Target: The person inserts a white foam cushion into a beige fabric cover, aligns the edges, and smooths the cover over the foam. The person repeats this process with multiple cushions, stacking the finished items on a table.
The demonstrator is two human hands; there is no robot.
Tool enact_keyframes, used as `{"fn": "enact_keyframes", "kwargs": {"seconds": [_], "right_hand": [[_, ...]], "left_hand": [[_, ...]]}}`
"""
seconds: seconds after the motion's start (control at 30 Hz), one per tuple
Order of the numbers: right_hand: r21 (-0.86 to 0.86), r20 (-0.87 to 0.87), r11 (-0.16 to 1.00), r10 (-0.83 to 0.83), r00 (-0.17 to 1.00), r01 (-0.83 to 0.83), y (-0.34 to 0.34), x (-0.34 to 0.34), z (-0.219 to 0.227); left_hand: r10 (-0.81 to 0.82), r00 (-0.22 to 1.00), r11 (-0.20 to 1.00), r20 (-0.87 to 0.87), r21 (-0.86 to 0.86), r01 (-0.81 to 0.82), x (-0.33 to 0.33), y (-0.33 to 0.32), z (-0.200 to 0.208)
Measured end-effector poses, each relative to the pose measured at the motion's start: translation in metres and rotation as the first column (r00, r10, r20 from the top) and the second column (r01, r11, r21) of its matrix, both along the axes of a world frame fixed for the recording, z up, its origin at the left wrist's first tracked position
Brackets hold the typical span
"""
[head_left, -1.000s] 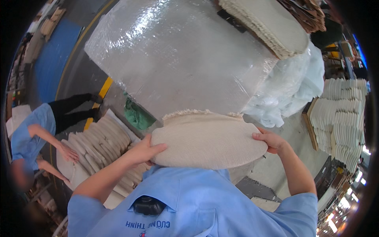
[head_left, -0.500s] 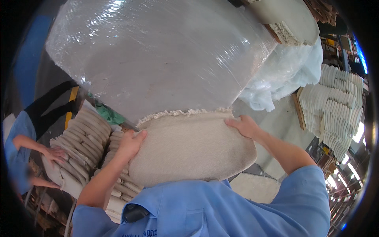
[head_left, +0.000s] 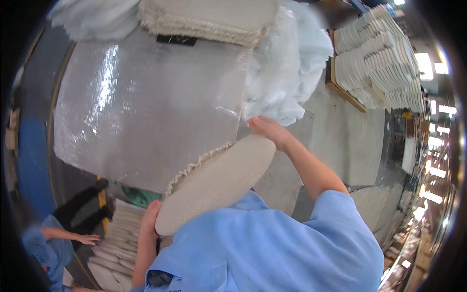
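Observation:
I hold a beige textured pad [head_left: 219, 180] with a ragged, fluffy edge in front of my chest. It is tilted, its right end higher in the picture than its left, and it bows so that the ragged edge curls inward. My left hand [head_left: 152, 217] is closed on the pad's left end, its fingers mostly hidden behind it. At the other end, my right hand [head_left: 267, 130] grips the upper right corner, fingers bent over it. Beyond the pad is a large block wrapped in clear film [head_left: 146, 112].
A pile of similar beige pads [head_left: 209, 19] lies on the wrapped block's far side. Crumpled clear plastic [head_left: 277, 73] hangs at its right. White pads [head_left: 379, 63] are stacked on a wooden pallet at right. Lower left, a person in blue [head_left: 48, 248] reaches over stacked pads [head_left: 119, 238].
The pad has gone from level and spread flat to tilted and bowed, with my right hand raised. My view has swung, so the wrapped block's far side and the pile on it now show.

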State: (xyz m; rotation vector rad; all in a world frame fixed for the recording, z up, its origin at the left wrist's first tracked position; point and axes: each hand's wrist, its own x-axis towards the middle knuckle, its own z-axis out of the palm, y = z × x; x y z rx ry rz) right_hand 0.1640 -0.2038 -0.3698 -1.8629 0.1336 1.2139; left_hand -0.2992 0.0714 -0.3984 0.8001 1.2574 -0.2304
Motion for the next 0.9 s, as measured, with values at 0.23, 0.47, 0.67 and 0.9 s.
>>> {"fn": "enact_keyframes", "kwargs": {"seconds": [0.23, 0.47, 0.67, 0.9], "right_hand": [[0.463, 0.149, 0.882, -0.169, 0.974, 0.082, -0.022, -0.051, 0.016], [0.520, 0.002, 0.797, -0.361, 0.933, 0.308, -0.022, -0.055, -0.029], [0.610, -0.182, 0.644, -0.452, 0.873, 0.461, -0.035, -0.087, -0.028], [0.294, -0.041, 0.948, 0.143, 0.989, -0.125, -0.028, -0.077, 0.003]], "left_hand": [[-0.017, 0.991, 0.988, 0.136, 0.153, -0.004, 0.047, -0.028, 0.097], [-0.026, 0.995, 1.000, 0.092, -0.015, 0.027, 0.059, 0.000, 0.083], [-0.197, 0.958, 0.975, 0.207, 0.141, 0.170, 0.048, 0.013, 0.108], [-0.862, 0.335, 0.201, -0.380, 0.351, 0.915, 0.059, 0.059, 0.081]]}}
